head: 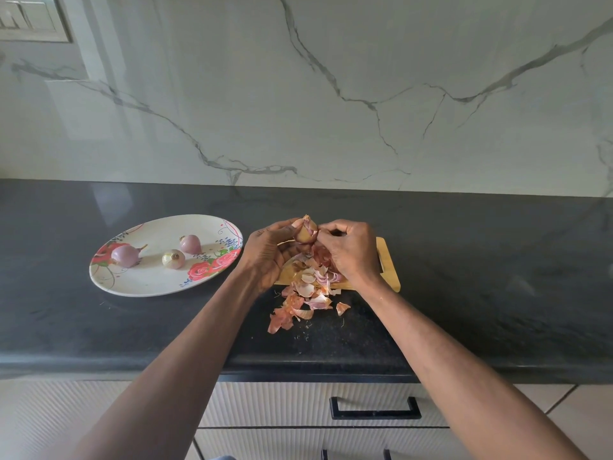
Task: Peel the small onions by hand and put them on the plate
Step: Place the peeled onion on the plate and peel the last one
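At 6 o'clock, nearest the camera, a drawer front with a black handle [375, 409] sits under the edge of the dark table [497, 267]. Both forearms reach from there toward the middle of the view. Just beyond the table's near edge, a heap of onion skins [303, 298] spills off the front of a wooden board [388, 260] onto the table. Above the heap, the left hand [265, 257] cups a small onion [306, 232], its fingers curled round the bulb from the 9 o'clock side. The right hand [350, 250] meets it from 3 o'clock, its fingers bunched and pinching the loose skin on the onion's side. The onion is held in the air, clear of the board. At 9 o'clock from the hands a flowered plate [109, 283] lies on the table, carrying three peeled onions [125, 255] set a little apart from one another. Farthest back rises a marble wall [331, 94] with grey veins.
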